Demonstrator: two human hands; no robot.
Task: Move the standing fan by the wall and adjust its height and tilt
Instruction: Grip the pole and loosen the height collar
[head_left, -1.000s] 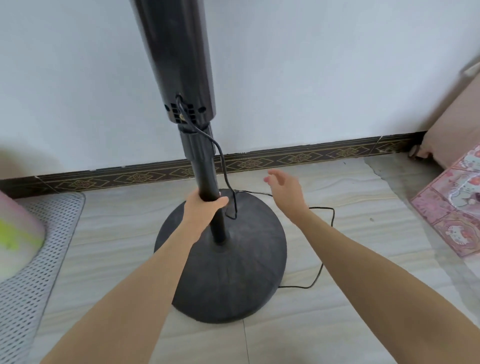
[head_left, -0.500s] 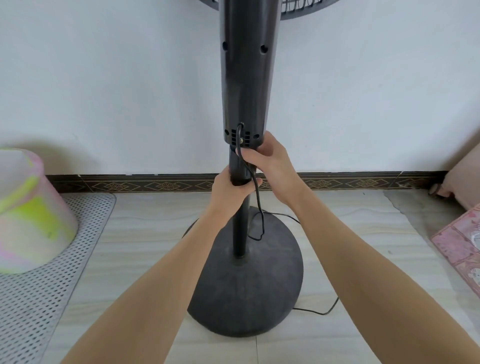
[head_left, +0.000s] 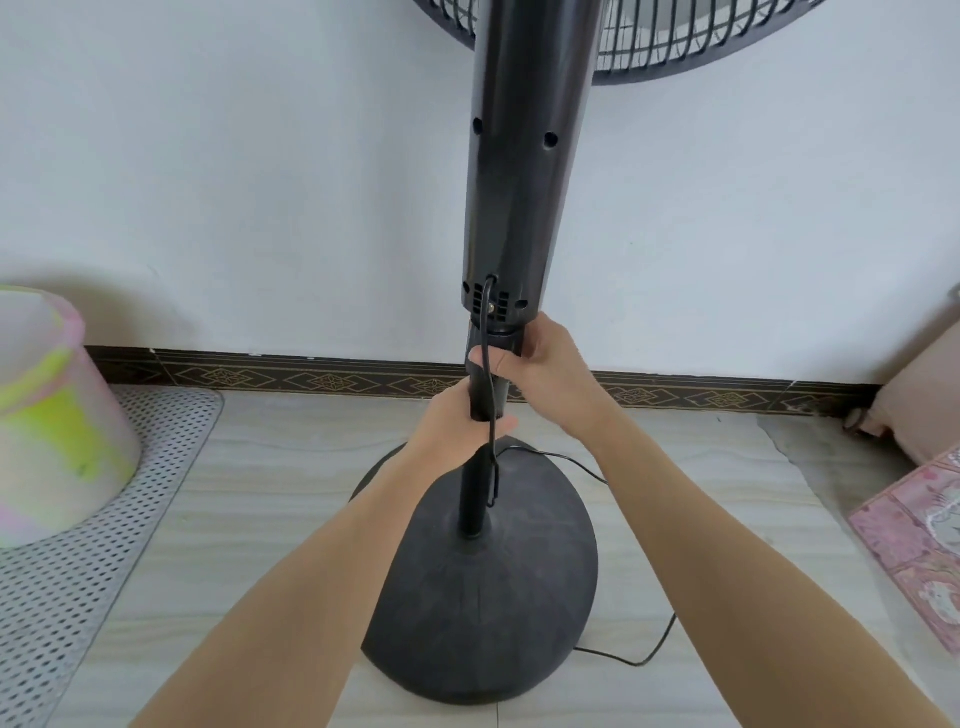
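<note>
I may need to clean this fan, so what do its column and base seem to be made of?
The column looks like glossy black plastic: smooth, with soft reflections and moulded vent slots. The round base looks matte, with a dusty, faintly ribbed surface; plastic shell or coated metal, I cannot tell which.

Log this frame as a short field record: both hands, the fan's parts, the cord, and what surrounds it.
left hand: grips the fan pole, below the right hand
right hand: grips the collar where the pole meets the upper housing
fan base: round, dark, on the tiled floor by the wall
fan grille: only its lower edge in view
power cord: hangs from the housing down the pole, trails right across the floor
left side: perforated mat, pastel tub
right side: pink patterned mat
</note>
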